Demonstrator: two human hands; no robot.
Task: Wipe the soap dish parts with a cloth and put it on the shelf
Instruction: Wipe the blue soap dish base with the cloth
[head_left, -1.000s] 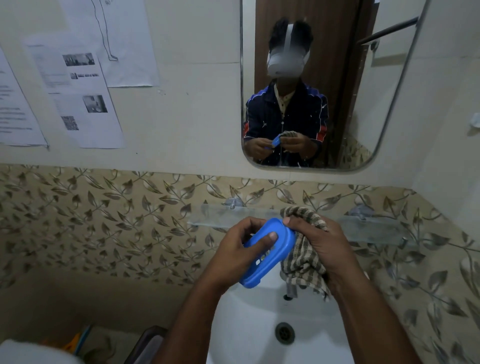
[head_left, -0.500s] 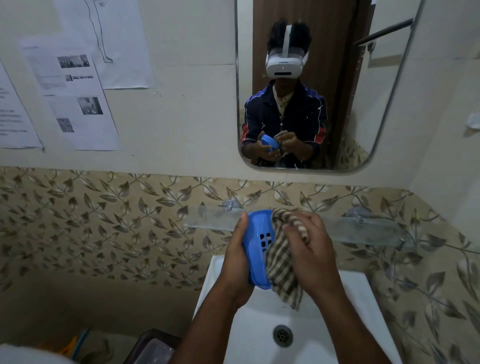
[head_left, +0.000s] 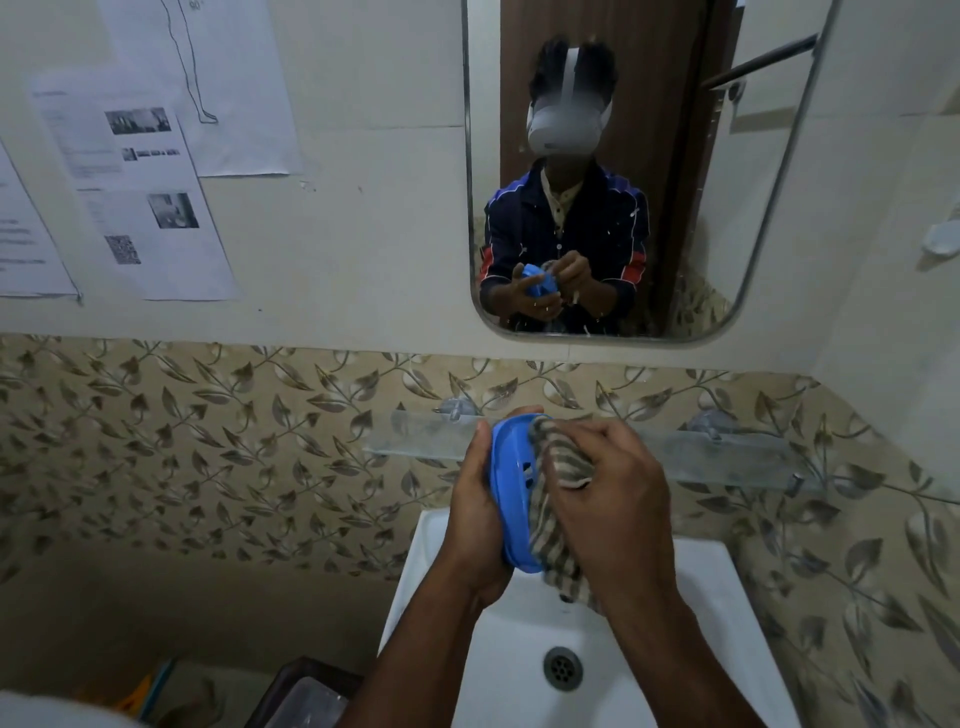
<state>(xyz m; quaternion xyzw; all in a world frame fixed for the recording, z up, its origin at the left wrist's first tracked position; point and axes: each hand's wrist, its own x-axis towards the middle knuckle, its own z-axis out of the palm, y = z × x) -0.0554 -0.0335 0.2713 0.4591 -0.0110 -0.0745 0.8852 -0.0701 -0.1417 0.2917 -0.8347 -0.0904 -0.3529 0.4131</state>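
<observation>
The blue soap dish part (head_left: 506, 493) stands on edge above the sink (head_left: 727, 597), long axis upright, hollow side facing right. My left hand (head_left: 475, 519) grips its back; my right hand (head_left: 608, 499) presses the striped cloth (head_left: 558, 467) into it. The glass shelf (head_left: 727, 452) runs just behind it.

two bare hands: left hand (head_left: 475, 525), right hand (head_left: 610, 499). one blue plastic soap dish part (head_left: 506, 499) with slots. one brown-and-cream checked cloth (head_left: 558, 467). one frosted glass wall shelf (head_left: 415, 439) on two round metal brackets (head_left: 711, 422). one white ceramic sink (head_left: 722, 613), one metal drain (head_left: 562, 669). one rounded wall mirror (head_left: 727, 208). four printed paper sheets (head_left: 150, 208) taped on the wall.
</observation>
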